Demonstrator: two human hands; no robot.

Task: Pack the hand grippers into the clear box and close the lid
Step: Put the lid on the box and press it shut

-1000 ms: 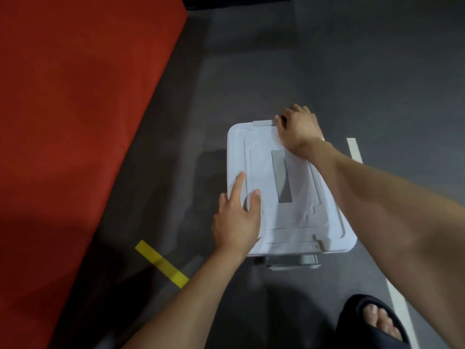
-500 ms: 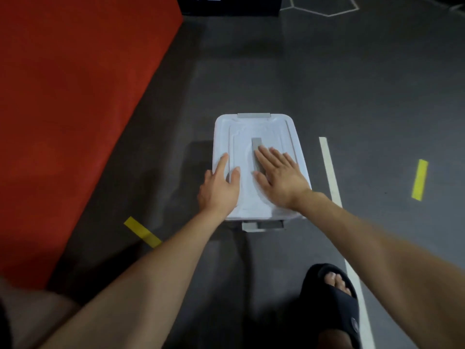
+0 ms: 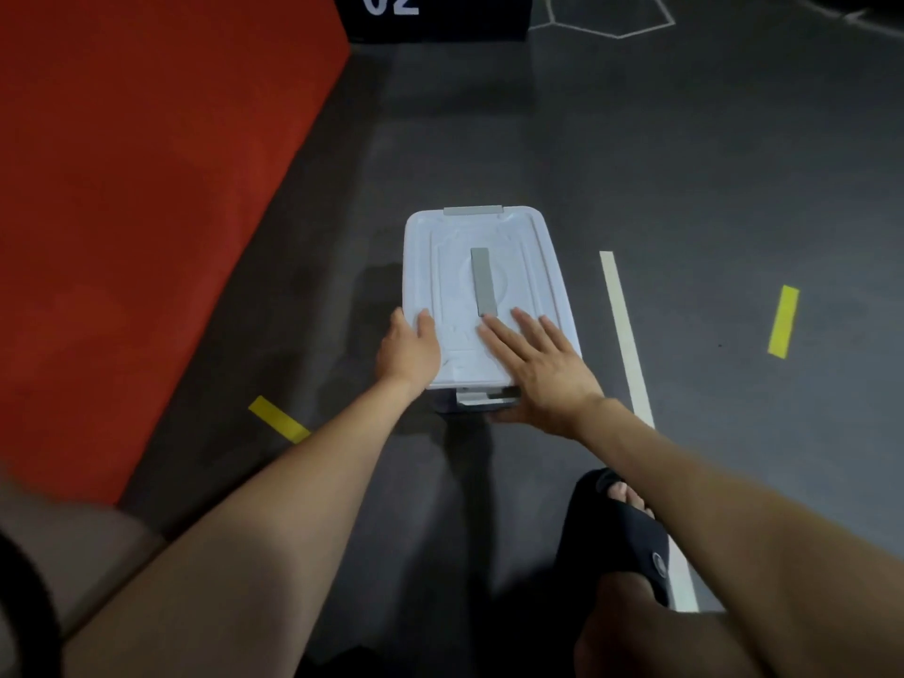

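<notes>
On the box lid [image 3: 489, 237], both hands lie flat.
Left hand [image 3: 408, 352] and right hand [image 3: 543, 371] press its near end, fingers straight.

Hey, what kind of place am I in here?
Probably a gym or training hall: dark rubbery floor marked with tape strips, a red mat alongside, and a black block numbered 02 behind.
</notes>
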